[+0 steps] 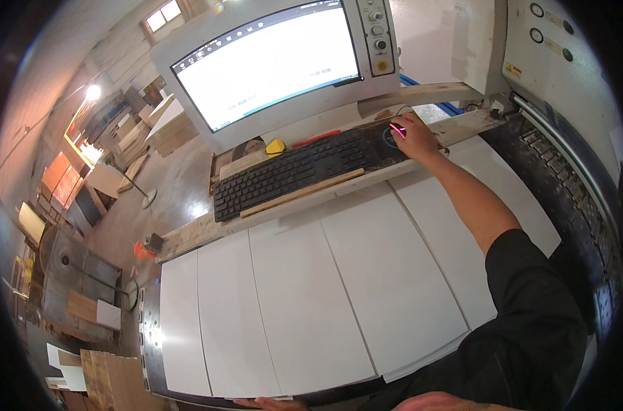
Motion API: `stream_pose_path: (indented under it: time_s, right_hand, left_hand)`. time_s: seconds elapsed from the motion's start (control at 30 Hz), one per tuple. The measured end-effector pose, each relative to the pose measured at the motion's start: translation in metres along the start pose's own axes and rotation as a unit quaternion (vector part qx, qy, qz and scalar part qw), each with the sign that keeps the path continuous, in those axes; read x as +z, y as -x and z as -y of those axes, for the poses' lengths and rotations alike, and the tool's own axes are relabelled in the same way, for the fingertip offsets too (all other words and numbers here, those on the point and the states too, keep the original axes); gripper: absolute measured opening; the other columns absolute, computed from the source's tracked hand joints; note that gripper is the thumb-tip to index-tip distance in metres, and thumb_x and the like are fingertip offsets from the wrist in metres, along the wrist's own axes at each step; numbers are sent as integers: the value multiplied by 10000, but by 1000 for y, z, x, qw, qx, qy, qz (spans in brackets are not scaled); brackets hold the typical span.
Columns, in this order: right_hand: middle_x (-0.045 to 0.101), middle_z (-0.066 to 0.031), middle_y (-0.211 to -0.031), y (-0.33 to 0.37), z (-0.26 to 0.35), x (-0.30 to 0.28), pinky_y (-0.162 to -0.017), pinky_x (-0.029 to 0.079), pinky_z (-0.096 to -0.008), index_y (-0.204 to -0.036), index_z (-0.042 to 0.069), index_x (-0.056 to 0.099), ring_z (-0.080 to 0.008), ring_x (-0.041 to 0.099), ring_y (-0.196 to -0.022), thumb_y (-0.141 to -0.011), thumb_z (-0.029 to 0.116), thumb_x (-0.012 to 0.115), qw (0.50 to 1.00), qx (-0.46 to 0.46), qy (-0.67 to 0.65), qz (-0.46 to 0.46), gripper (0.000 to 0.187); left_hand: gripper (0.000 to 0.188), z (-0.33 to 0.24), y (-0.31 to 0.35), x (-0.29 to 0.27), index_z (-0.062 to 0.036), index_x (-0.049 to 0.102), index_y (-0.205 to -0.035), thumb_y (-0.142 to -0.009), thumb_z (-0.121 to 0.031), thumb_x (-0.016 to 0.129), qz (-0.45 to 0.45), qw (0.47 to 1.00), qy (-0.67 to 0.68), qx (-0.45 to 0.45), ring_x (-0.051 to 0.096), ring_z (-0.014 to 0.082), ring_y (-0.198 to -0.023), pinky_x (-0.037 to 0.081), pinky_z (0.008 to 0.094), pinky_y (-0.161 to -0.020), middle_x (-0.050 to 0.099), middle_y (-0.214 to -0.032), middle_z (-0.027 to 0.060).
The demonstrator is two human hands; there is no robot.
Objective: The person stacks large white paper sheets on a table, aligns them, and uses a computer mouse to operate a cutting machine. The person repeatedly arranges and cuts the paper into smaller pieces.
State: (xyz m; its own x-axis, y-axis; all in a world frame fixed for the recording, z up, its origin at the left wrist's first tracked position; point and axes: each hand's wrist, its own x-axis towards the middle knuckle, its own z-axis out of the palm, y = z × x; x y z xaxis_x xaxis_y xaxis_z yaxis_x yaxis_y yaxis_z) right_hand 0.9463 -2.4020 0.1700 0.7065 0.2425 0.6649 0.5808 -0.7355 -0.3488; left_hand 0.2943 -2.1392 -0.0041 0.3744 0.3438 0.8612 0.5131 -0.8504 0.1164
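Note:
My right hand (416, 139) reaches up to the shelf and is closed over a dark computer mouse (396, 129) with a pink glowing strip. Left of it lies a black keyboard (291, 171), with a thin wooden strip along its near side. Below the shelf, several long white panels (298, 301) lie side by side on the machine bed. At the bottom edge of the picture my left hand (274, 404) shows only in part. Its fingers lie stretched out by the near ends of the panels, and the rest is cut off.
A lit monitor (270, 61) stands behind the keyboard, beside a column of knobs (379, 41). A yellow object (275, 146) and a red stick-like one (316, 138) lie on the shelf. A dark chain track (565, 157) runs along the right. Stacked boards (171, 130) stand at the left.

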Motion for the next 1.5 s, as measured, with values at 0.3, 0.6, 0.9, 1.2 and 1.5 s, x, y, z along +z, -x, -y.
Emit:
stream_pose_path:
  time_s: [0.3, 0.6, 0.9, 1.2, 1.5]
  right_hand:
    - [673, -138, -1263, 0, -1, 0, -965, 564, -485, -1239, 144, 726, -394, 682, -1132, -904, 255, 743, 1000, 3, -20, -9, 353]
    - [670, -122, -1247, 1, 2, -2, -967, 562, -465, -1249, 132, 718, -367, 675, -1143, -919, 231, 736, 1000, 9, -11, 3, 346]
    - [659, -162, -1281, 2, -4, 5, -988, 555, -472, -1275, 112, 720, -392, 663, -1160, -891, 251, 758, 999, -23, -8, -32, 410]
    - [714, -173, -1304, -27, 39, -8, -1046, 522, -470, -1305, 77, 690, -361, 668, -1213, -965, 217, 732, 994, -61, -86, 11, 370]
    - [794, -95, -935, -20, 120, -4, -950, 549, -479, -1070, 38, 760, -305, 748, -940, -980, 108, 645, 950, -267, -86, 140, 162]
  left_hand:
    - [1059, 4, 4, 0, -8, 106, -1677, -1003, -611, 657, 3, 1000, -1, 7, 184, 600, -1556, 303, 788, -1178, 88, -1703, 357]
    - [1056, 6, 7, -2, -5, 108, -1676, -1004, -604, 661, 2, 1000, -4, 11, 185, 600, -1555, 304, 788, -1177, 92, -1702, 359]
    - [1054, 1, 9, -6, -3, 110, -1675, -1004, -598, 665, 7, 1000, -7, 12, 186, 601, -1555, 305, 788, -1177, 96, -1700, 360]
    - [1026, 11, 24, -8, -14, 142, -1671, -1003, -576, 682, 7, 992, -68, 109, 208, 594, -1553, 309, 790, -1172, 143, -1707, 327]
    - [1014, 21, 31, -7, -88, 116, -1697, -1006, -588, 663, 30, 1000, 4, 4, 204, 576, -1564, 262, 787, -1192, 124, -1725, 312]
